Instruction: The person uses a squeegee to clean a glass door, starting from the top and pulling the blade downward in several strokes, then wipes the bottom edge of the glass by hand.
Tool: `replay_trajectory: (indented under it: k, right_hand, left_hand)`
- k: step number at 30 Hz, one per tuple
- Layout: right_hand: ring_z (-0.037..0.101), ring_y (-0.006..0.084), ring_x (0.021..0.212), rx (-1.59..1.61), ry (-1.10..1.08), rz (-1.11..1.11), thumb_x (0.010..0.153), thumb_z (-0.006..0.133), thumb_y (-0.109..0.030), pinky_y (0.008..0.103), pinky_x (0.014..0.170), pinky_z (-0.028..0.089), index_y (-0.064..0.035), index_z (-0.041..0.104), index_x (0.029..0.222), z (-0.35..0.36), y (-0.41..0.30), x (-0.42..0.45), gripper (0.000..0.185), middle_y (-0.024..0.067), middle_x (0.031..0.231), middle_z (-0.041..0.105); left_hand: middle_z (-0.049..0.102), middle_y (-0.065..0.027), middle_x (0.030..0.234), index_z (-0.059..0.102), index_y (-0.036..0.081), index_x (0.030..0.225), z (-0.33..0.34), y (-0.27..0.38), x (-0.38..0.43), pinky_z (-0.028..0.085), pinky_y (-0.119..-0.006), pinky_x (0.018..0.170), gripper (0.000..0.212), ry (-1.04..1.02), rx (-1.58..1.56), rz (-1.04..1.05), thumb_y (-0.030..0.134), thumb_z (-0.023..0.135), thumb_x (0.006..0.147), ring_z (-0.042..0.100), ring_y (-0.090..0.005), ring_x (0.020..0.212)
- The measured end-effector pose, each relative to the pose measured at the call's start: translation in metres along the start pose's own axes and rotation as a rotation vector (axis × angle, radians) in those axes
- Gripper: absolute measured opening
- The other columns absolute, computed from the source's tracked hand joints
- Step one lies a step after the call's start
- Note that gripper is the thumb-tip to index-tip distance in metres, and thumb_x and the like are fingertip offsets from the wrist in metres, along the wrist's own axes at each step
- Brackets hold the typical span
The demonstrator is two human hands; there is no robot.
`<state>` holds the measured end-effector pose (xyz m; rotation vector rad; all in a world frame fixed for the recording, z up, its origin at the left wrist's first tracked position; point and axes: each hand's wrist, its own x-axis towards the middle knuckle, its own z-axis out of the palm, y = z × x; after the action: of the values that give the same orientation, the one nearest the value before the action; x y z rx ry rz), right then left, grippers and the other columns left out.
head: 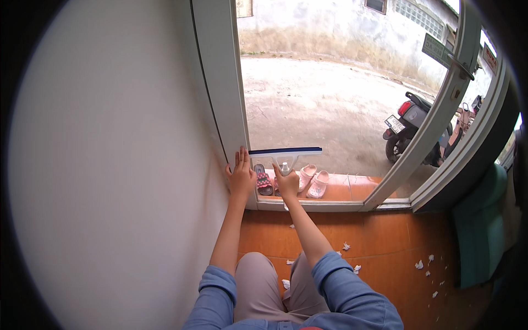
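Note:
My right hand (pixel 287 182) grips the handle of a white window squeegee (pixel 284 153) that has a dark blue blade. The blade lies nearly level against the glass pane (pixel 313 111) of a door, its left end at the frame. A white nozzle sticks up above my right fist. Beside the squeegee's left end, my left hand (pixel 242 175) rests with fingers spread flat on the white door frame (pixel 222 82), holding nothing. Most of the squeegee's handle is hidden by my right hand.
Behind the glass are pink clogs (pixel 317 184), checkered slides (pixel 264 183) and a parked scooter (pixel 412 123). A white wall (pixel 111 165) rises close on my left. Crumpled paper scraps (pixel 419 264) litter the orange tiled floor (pixel 383 235). A green seat (pixel 480 231) stands at right.

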<state>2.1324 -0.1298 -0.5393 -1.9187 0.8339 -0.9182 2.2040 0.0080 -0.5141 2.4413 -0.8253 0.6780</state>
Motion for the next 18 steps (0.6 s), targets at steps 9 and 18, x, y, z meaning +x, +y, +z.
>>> replay_trajectory:
  k: [9, 18]
  right_hand:
    - [0.061, 0.0136, 0.059, 0.316, -0.472, 0.085, 0.077, 0.071, -0.042, 0.0269, 0.053, 0.047, 0.0031, 0.064, 0.086, -0.081, 0.010, -0.017, 0.047, 0.0089, 0.067, 0.064]
    - [0.058, 0.0127, 0.056, 0.544, -0.277, 0.119, 0.083, 0.069, -0.027, 0.0268, 0.055, 0.047, -0.0052, 0.056, 0.076, -0.192, 0.074, -0.047, 0.026, 0.0039, 0.061, 0.056]
  left_hand:
    - [0.044, -0.0067, 0.139, 0.039, 0.009, 0.138, 0.015, 0.009, -0.067, 0.017, -0.044, 0.104, 0.056, -0.065, -0.324, -0.240, 0.016, 0.052, 0.084, 0.043, -0.0160, 0.126]
    - [0.067, 0.0005, 0.098, 0.061, 0.012, 0.105, 0.011, 0.040, -0.109, 0.024, -0.036, 0.096, 0.021, -0.082, -0.618, -0.384, 0.017, 0.060, 0.085, 0.061, -0.0118, 0.093]
